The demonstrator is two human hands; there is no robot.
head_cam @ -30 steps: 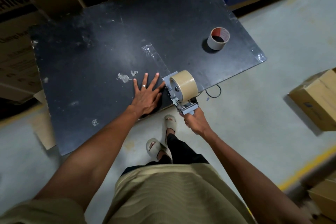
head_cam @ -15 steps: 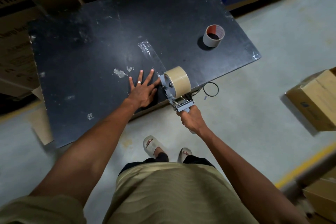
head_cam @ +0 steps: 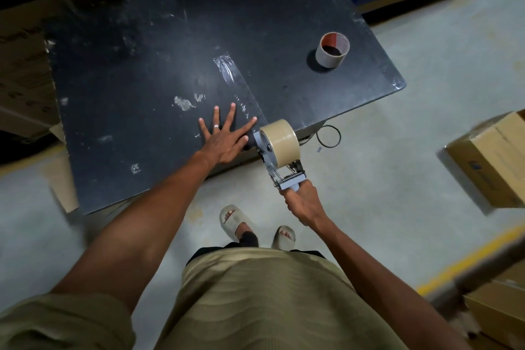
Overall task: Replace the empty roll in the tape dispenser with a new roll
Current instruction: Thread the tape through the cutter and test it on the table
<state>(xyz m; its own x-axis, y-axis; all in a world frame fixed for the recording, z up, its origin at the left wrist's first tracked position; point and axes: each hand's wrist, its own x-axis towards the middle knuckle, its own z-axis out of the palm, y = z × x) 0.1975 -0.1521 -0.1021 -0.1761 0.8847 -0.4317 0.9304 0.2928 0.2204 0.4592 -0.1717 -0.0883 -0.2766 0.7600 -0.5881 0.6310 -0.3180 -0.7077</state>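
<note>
A grey tape dispenser (head_cam: 279,172) carries a full tan tape roll (head_cam: 281,141) and hangs just off the near edge of the black table (head_cam: 136,71). My right hand (head_cam: 302,202) grips its handle from below. A strip of clear tape (head_cam: 234,85) lies stuck on the table, running from the dispenser toward the far side. My left hand (head_cam: 225,139) rests flat on the table with fingers spread, beside the strip's near end. The empty cardboard roll (head_cam: 332,50) stands on the table's far right.
Cardboard boxes (head_cam: 494,159) sit on the floor at the right, more stand behind the table at the left. A thin black ring (head_cam: 328,136) lies on the floor by the table edge. My sandalled feet (head_cam: 255,224) stand close to the table.
My right hand has drawn the dispenser back toward me, off the table edge, lengthening the tape strip. My left hand stays flat on the table.
</note>
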